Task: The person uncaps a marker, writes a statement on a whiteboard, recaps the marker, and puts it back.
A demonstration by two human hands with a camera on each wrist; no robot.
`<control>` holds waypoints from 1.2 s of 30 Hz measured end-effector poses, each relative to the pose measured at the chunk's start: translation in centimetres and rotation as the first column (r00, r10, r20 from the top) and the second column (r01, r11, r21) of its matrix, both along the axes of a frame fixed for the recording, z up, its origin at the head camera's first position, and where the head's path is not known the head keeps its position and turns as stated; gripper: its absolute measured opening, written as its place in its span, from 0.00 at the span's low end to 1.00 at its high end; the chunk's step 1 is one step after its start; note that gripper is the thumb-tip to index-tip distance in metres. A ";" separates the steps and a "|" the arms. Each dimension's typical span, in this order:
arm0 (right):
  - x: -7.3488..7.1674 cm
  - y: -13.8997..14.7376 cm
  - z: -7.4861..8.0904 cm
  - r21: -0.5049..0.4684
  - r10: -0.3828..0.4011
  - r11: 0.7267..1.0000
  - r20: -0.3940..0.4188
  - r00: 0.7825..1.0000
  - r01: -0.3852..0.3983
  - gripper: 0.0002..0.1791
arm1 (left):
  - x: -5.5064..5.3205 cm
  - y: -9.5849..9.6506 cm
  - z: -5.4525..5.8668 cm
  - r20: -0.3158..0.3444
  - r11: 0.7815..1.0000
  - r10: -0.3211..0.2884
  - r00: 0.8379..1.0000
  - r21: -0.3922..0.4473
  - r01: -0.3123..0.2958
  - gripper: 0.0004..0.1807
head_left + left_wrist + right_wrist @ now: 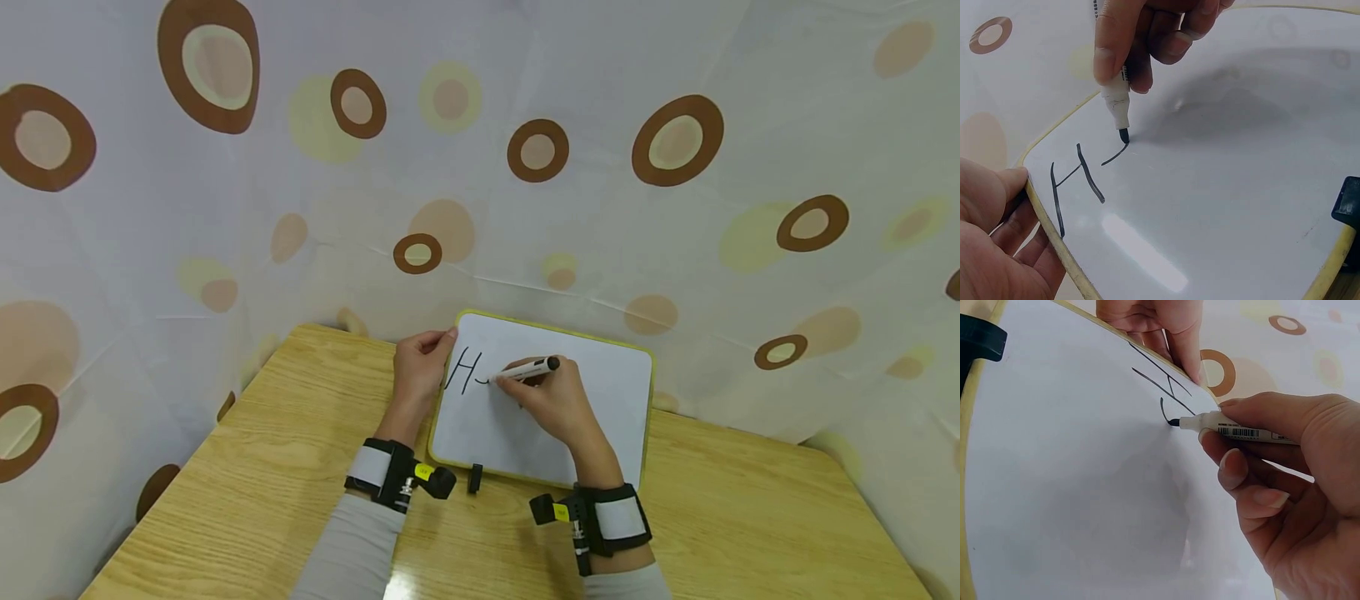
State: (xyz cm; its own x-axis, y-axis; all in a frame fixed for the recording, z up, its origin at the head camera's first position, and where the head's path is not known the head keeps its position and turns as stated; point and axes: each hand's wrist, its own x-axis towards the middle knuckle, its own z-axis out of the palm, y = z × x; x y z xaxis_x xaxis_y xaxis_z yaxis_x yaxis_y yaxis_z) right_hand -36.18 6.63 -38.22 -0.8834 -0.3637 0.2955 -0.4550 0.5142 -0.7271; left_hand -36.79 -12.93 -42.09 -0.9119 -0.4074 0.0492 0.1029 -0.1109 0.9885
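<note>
Marker [534,368] tip meets whiteboard [611,392], the barrel pinched between thumb and fingers of the right hand [557,404], right at the end of a short curved stroke [1116,155] beside a black letter H [1070,175]! Over at the side, the left hand [418,368] grips the board's left edge. Wooden table [750,500] below, black clip [475,479] at the lower rim, spotted curtain [487,192] behind.

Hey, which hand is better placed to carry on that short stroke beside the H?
Probably the right grip: it pinches the marker, whose tip is at the short stroke's end. The left grip holds the left edge of the whiteboard.
</note>
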 end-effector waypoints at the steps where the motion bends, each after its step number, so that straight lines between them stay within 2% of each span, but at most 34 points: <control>1: 0.0 0.0 0.0 -0.001 -0.001 1.000 -0.001 1.000 0.001 0.06 | 0.0 0.0 0.0 0.001 1.000 0.000 1.000 0.002 0.000 0.15; 14: -0.1 -0.3 -0.4 -0.038 -0.025 0.999 -0.049 0.999 0.023 0.07 | 0.0 0.0 0.0 0.012 1.000 -0.007 1.000 0.012 0.007 0.14; 22: 0.0 -1.1 -0.6 -0.031 -0.007 1.000 -0.090 0.996 0.004 0.05 | -0.1 0.0 0.0 0.017 1.000 -0.008 1.000 0.008 0.008 0.15; 36: 0.3 -1.5 -0.7 -0.007 0.022 1.000 -0.023 0.999 -0.022 0.05 | -0.1 0.0 0.0 0.009 1.000 -0.004 1.000 0.011 0.004 0.15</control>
State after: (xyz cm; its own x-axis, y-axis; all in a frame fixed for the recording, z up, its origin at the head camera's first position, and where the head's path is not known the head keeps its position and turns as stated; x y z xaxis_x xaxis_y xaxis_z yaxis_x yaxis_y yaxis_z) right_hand -35.90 5.14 -38.91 -0.8681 -0.3806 0.3187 -0.4829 0.4988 -0.7197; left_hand -36.86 -12.97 -42.13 -0.9141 -0.4039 0.0363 0.0933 -0.1224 0.9881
